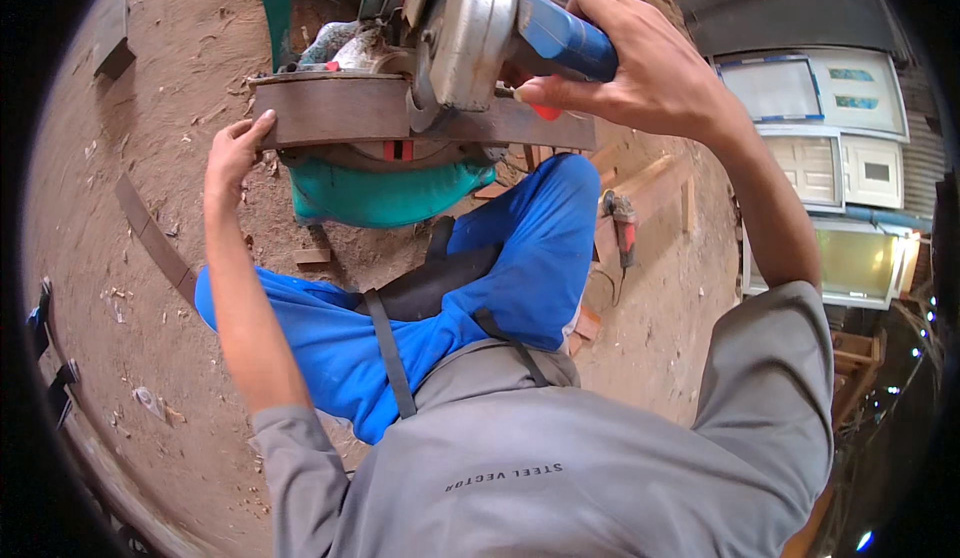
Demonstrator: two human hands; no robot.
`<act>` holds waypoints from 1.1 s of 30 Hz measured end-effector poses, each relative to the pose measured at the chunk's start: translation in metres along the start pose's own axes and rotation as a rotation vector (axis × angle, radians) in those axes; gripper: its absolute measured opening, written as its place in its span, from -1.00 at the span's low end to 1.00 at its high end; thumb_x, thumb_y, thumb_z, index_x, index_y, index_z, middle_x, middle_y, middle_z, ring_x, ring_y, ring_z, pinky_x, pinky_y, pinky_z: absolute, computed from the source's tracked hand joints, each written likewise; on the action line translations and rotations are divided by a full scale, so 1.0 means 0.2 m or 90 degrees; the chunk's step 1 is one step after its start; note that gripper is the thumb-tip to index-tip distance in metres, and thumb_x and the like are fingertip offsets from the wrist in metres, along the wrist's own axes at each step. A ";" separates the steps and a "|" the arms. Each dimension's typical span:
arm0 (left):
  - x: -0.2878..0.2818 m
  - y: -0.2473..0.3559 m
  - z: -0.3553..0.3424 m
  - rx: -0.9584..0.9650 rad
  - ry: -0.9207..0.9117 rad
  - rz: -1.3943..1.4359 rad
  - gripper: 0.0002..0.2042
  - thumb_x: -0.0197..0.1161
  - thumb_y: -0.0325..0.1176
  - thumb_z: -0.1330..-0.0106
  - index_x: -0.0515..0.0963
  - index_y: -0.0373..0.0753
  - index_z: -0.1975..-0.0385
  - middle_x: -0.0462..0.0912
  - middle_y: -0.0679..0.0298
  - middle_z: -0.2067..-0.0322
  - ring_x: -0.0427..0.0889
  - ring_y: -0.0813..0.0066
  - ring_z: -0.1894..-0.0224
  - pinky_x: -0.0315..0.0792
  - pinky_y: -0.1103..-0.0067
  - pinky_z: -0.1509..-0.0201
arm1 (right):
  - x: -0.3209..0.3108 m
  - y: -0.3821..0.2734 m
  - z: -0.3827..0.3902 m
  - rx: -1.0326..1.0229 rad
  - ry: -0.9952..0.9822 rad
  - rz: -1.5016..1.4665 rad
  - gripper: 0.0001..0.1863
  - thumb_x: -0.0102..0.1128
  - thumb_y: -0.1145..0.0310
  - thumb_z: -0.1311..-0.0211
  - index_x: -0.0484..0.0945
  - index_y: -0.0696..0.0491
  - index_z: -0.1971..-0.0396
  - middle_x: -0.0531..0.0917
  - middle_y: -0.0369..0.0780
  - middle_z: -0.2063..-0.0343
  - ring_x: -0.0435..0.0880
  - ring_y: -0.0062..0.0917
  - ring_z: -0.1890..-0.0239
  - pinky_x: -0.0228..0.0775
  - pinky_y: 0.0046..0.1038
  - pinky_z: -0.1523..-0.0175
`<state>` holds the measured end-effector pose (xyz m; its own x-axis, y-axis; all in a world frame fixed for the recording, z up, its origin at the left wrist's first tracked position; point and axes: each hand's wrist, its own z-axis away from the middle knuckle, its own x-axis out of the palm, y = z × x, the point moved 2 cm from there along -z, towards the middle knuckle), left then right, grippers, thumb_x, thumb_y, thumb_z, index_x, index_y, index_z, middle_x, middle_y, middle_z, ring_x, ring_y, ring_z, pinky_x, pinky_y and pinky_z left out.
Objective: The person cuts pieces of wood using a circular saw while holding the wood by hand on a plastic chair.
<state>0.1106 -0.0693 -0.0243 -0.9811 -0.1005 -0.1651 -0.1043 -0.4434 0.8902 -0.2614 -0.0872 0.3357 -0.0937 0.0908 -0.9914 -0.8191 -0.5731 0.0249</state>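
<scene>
Grey shirt (540, 468) nearest the camera, over blue trousers (520, 248) with both legs bent. Right hand (650, 73) is wrapped around the blue handle (570, 38) of a circular-bladed saw (480, 43), thumb pointing inward below it. Left hand (236, 153) is at the left end of a dark brown board (330, 113), thumb against its near face (other fingers partly hidden; cannot tell whether they close around it). Board lies crosswise in front of the person, with the saw blade (428, 78) at its near face, between the two hands. Teal curved piece (385, 196) sits below the board. Red-and-grey power tool (623, 228) lies to the right; white-framed panels (800, 178) stand farther right
</scene>
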 end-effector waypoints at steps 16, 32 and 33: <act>0.02 0.08 0.07 -0.009 0.024 -0.013 -0.41 0.47 0.15 -0.27 0.73 -0.41 0.14 0.63 0.35 0.45 0.49 0.60 0.44 0.35 0.57 0.38 | 0.05 -0.01 0.01 -0.099 0.057 -0.044 -0.52 0.58 0.36 0.05 0.40 0.15 0.27 0.48 -0.04 0.35 0.49 0.01 0.24 0.37 -0.17 0.09; 0.08 -0.02 0.07 0.025 0.083 0.125 -0.51 0.47 0.09 -0.30 0.71 -0.30 0.14 0.66 0.40 0.38 0.53 0.67 0.37 0.36 0.62 0.28 | 0.07 -0.10 0.05 -0.004 0.033 -0.075 -0.60 0.41 0.59 0.15 0.43 0.16 0.26 0.51 -0.02 0.27 0.54 0.06 0.22 0.40 -0.15 0.14; 0.07 -0.02 0.07 0.027 0.073 0.124 -0.51 0.47 0.08 -0.31 0.71 -0.30 0.13 0.67 0.40 0.37 0.54 0.68 0.35 0.37 0.63 0.27 | 0.07 -0.11 0.05 0.003 0.031 -0.066 -0.59 0.41 0.59 0.16 0.43 0.17 0.26 0.50 -0.02 0.28 0.55 0.06 0.23 0.41 -0.15 0.15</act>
<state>0.0942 -0.0566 -0.0250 -0.9586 -0.2827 -0.0333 0.0764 -0.3682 0.9266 -0.2512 -0.0653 0.3219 0.0187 0.1095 -0.9938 -0.8258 -0.5586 -0.0771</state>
